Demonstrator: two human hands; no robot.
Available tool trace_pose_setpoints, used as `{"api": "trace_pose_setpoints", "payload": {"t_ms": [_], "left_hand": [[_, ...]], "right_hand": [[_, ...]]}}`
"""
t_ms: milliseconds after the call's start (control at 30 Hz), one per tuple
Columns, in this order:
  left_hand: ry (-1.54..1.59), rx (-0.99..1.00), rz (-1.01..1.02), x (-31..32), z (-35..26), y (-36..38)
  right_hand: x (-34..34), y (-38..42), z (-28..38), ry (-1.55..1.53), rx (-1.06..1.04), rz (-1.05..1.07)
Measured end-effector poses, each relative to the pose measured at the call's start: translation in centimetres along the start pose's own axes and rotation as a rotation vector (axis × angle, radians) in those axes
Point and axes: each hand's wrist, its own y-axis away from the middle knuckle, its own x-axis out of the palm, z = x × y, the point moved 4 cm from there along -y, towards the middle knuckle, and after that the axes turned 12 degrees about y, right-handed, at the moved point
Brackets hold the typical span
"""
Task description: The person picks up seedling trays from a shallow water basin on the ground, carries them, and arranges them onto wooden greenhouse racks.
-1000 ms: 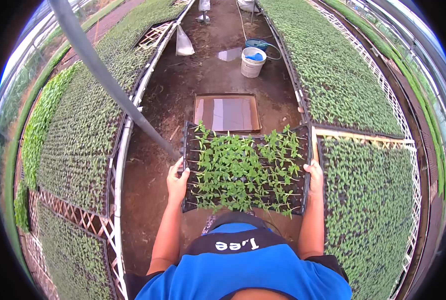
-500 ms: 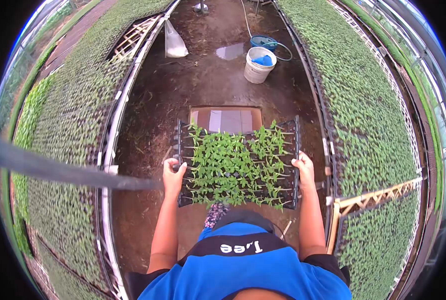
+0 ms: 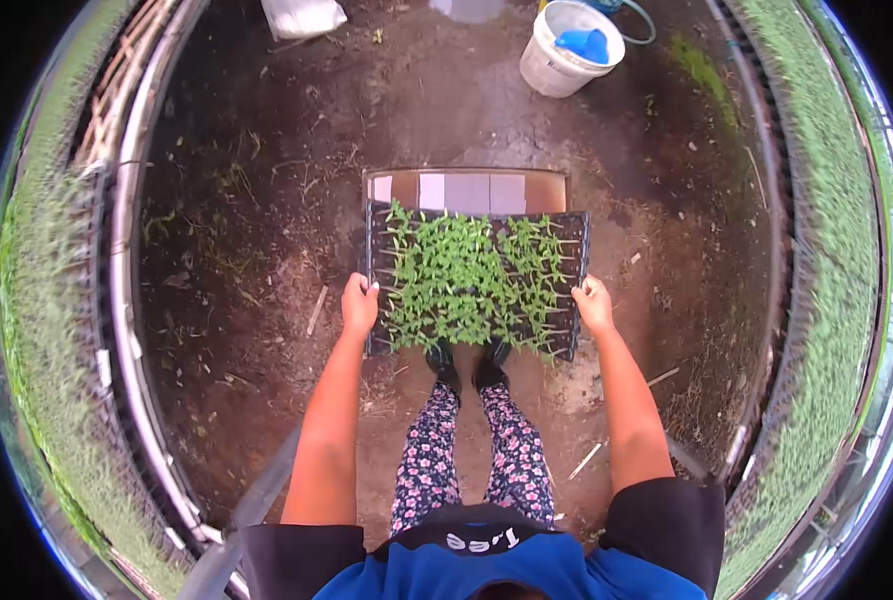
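Observation:
A black seedling tray (image 3: 369, 240) full of green seedlings (image 3: 456, 275) is held level in front of my body, above my black boots. My left hand (image 3: 360, 303) grips its left edge, with the thumb on top. At the right edge my right hand (image 3: 592, 303) is closed on the rim. Just beyond the tray's far edge lies a shallow rectangular basin (image 3: 471, 190) of water in the ground, partly covered by the tray.
A white bucket (image 3: 551, 68) with a blue item (image 3: 583, 45) inside stands at the upper right. A white bag (image 3: 304, 18) lies at the upper left. Long benches of seedlings run along the left (image 3: 51, 320) and right (image 3: 831, 300). Muddy ground lies between them.
The view has tilted down, so my legs and boots now show. The tray appears slightly higher in the view and overlaps the basin's near part. Both hands still hold it.

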Motion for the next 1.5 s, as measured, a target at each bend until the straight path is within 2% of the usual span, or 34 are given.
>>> {"api": "trace_pose_setpoints", "payload": {"t_ms": [33,133,267,367,467,700,833,900,1000,1067,1100,1200,1233,1333,1400,1433,1500], "left_hand": [[-0.043,-0.003,-0.028,1.2,1.9,-1.4],[-0.132,-0.020,-0.110,4.3,6.1,-5.3],[-0.044,-0.196,-0.135,7.7,11.1,-9.6],[-0.060,-0.168,-0.165,9.5,14.6,-12.5],[-0.044,-0.162,-0.165,11.4,17.8,-14.8],[0.036,-0.206,-0.142,14.7,24.9,-19.3],[0.015,-0.210,-0.092,15.7,28.4,-20.3],[-0.031,-0.255,-0.107,15.8,29.1,-20.4],[-0.081,-0.342,-0.091,15.7,31.1,-20.5],[-0.107,-0.360,-0.106,15.7,33.8,-21.0],[0.002,-0.413,-0.015,15.8,31.5,-20.1],[0.162,-0.411,-0.029,15.7,33.1,-19.3],[0.282,-0.469,0.010,15.6,33.4,-19.2],[0.356,-0.446,-0.134,15.3,33.3,-18.7],[0.187,-0.416,-0.189,14.9,34.6,-18.7],[0.114,-0.385,-0.232,14.4,33.2,-18.1],[0.021,-0.375,-0.299,14.6,31.1,-17.0]], "right_hand": [[1.8,-1.6,-0.5,0.075,0.055,0.042],[7.1,-7.0,-3.8,0.185,0.108,-0.052],[11.5,-12.2,-6.3,0.302,0.200,-0.093],[13.0,-14.7,-7.2,0.315,0.205,-0.139],[14.9,-17.7,-10.2,0.353,0.278,-0.053],[19.8,-22.6,-18.2,0.267,0.266,-0.164],[21.8,-23.4,-20.9,0.314,0.326,-0.163],[22.4,-23.5,-21.4,0.288,0.380,-0.130],[24.7,-24.5,-25.8,0.263,0.408,-0.192],[25.1,-24.9,-27.1,0.229,0.401,-0.120],[25.4,-25.0,-28.1,0.183,0.399,-0.087],[26.6,-24.9,-31.0,0.108,0.358,-0.015],[26.8,-24.8,-31.6,0.057,0.361,0.017],[26.6,-24.5,-33.3,0.021,0.396,0.027],[26.5,-24.4,-33.3,-0.030,0.403,0.043],[26.2,-24.1,-33.3,-0.087,0.398,0.064],[26.9,-25.4,-36.4,0.043,0.328,0.000]]}}
